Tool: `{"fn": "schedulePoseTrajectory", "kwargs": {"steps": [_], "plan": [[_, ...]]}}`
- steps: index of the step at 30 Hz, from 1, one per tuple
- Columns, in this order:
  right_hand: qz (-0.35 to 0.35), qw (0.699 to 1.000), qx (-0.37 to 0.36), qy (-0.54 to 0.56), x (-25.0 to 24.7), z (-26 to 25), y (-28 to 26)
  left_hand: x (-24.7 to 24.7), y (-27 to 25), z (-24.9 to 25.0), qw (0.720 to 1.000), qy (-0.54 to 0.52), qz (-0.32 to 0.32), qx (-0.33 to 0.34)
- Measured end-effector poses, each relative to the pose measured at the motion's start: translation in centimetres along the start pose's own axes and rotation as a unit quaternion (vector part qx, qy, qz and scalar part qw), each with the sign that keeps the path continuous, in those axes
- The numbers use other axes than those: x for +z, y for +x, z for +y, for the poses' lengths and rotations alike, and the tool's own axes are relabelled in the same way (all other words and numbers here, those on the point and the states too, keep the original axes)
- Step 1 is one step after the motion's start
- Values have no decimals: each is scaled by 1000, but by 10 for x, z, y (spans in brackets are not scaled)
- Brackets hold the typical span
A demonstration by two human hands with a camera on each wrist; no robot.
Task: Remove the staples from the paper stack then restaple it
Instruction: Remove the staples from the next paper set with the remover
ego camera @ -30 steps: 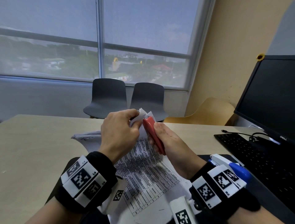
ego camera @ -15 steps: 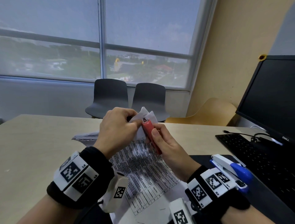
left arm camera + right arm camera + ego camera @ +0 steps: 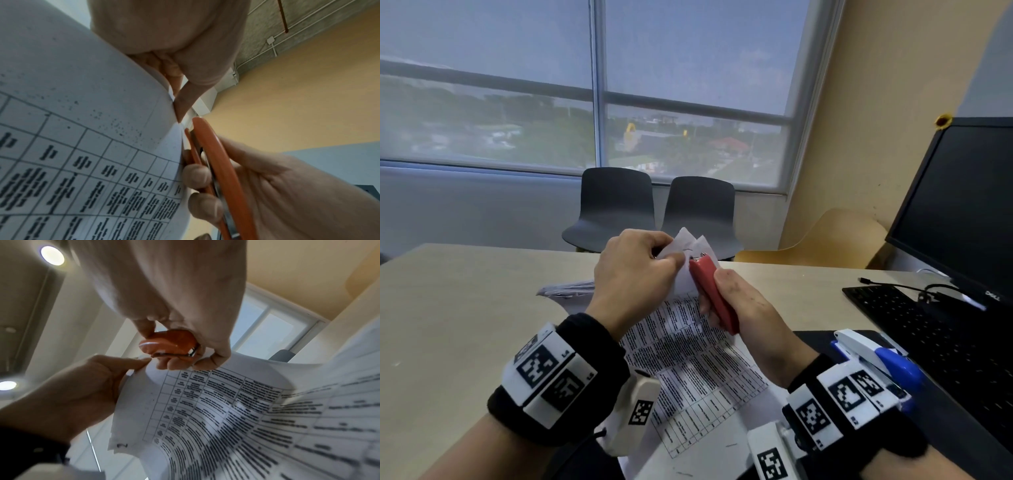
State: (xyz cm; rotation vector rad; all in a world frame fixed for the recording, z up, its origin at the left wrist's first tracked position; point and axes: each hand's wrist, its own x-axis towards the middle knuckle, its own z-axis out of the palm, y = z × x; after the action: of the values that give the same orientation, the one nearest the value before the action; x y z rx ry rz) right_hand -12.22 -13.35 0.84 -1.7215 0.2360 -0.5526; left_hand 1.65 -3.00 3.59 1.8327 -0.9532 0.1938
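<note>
A printed paper stack (image 3: 688, 346) with tables of text is held up above the table, its top corner raised. My left hand (image 3: 633, 274) pinches that corner (image 3: 174, 100) between thumb and fingers. My right hand (image 3: 743, 308) grips a red staple remover (image 3: 714, 294), whose metal tip sits at the pinched corner. In the right wrist view the staple remover (image 3: 170, 344) is squeezed between thumb and fingers, and a staple (image 3: 122, 445) shows in the lower corner of the paper stack (image 3: 226, 410). In the left wrist view the red staple remover (image 3: 218, 162) lies against the page edge.
A blue and white stapler (image 3: 883, 359) lies on a dark mat right of my right wrist. A black keyboard (image 3: 928, 329) and a monitor (image 3: 962, 205) stand at the right. The beige table (image 3: 455, 308) stretches left. Two grey chairs (image 3: 654, 212) stand beyond the table.
Both hands have risen slightly with the paper corner, and the staple remover's tip has closed in on the corner pinched by my left hand.
</note>
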Motion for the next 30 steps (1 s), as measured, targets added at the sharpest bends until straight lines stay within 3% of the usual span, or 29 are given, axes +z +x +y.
{"fn": "schedulePoseTrajectory", "kwargs": {"steps": [17, 26, 30], "plan": [[-1, 997, 16, 70, 6, 0, 2, 6, -5, 6, 993, 85, 40, 78], [-19, 997, -16, 76, 6, 17, 2, -3, -2, 4, 999, -15, -31, 17], [-5, 995, -34, 94, -2, 9, 6, 3, -5, 9, 998, 25, -50, 30]]}}
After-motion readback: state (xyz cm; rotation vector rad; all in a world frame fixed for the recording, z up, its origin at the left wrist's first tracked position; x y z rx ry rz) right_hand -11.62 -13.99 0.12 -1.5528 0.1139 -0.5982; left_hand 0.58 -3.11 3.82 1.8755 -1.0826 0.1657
